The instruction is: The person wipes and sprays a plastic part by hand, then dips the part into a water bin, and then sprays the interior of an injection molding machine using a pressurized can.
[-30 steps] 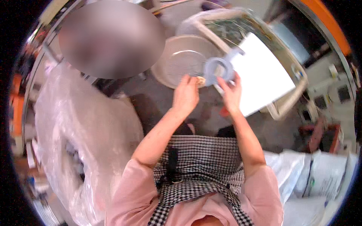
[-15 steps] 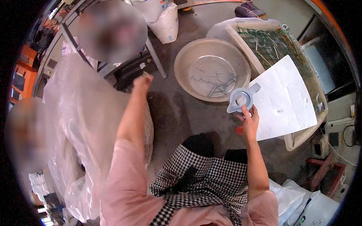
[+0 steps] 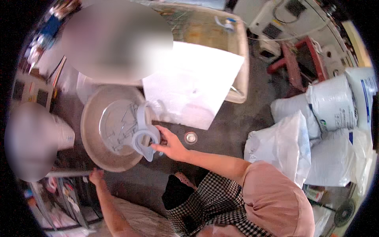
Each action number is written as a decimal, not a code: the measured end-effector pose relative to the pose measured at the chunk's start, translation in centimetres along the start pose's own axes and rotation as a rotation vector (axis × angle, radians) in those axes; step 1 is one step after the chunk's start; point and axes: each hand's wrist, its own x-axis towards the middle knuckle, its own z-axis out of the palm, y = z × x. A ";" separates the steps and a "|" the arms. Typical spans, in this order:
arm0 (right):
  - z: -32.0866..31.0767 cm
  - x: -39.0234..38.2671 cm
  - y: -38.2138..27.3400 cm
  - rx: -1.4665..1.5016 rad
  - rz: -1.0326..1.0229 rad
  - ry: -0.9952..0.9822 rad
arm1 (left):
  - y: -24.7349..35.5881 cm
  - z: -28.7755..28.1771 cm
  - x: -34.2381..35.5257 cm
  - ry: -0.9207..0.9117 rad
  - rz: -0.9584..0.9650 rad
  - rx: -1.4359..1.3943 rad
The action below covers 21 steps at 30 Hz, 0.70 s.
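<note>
My right hand (image 3: 173,146) is closed round the side of a light grey plastic jug (image 3: 152,132) with a pointed spout and a handle. The spout points towards me and the handle away; the jug hangs over the right rim of a round, pale basin (image 3: 90,130). Inside the basin lie several thin grey T-shaped pieces (image 3: 128,118), partly hidden behind the jug. My left hand (image 3: 97,176) is at the basin's near left side, beside the end of a metal bar (image 3: 71,173). Blur hides how its fingers are held.
A large white sheet (image 3: 193,83) lies over a pale rectangular tub (image 3: 242,59) beyond the basin. A small round white item (image 3: 191,137) is on the floor (image 3: 221,130). White sacks (image 3: 276,146) are piled at the right, and a red metal frame (image 3: 292,67) stands behind them.
The view has turned right, so the basin and sheet now appear further left and the sacks have come into sight. My right hand still holds the jug, now over the basin's rim.
</note>
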 end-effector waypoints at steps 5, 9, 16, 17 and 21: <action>-6.1 -2.9 -8.2 -0.213 -0.172 0.076 | 4.4 10.0 -9.5 -0.332 -0.255 -0.387; -11.3 -6.5 -14.8 -0.153 -0.133 0.255 | 11.9 16.5 -25.7 -0.517 -0.132 -0.088; -18.3 -17.5 -24.1 0.149 -0.069 0.607 | 18.9 13.7 -43.8 -0.943 0.333 0.582; -19.2 -19.5 -25.4 0.162 -0.013 0.607 | 20.1 12.9 -45.7 -0.990 0.403 0.697; -20.6 -27.0 -29.7 0.201 0.102 0.852 | 25.1 10.1 -52.1 -1.127 0.399 0.835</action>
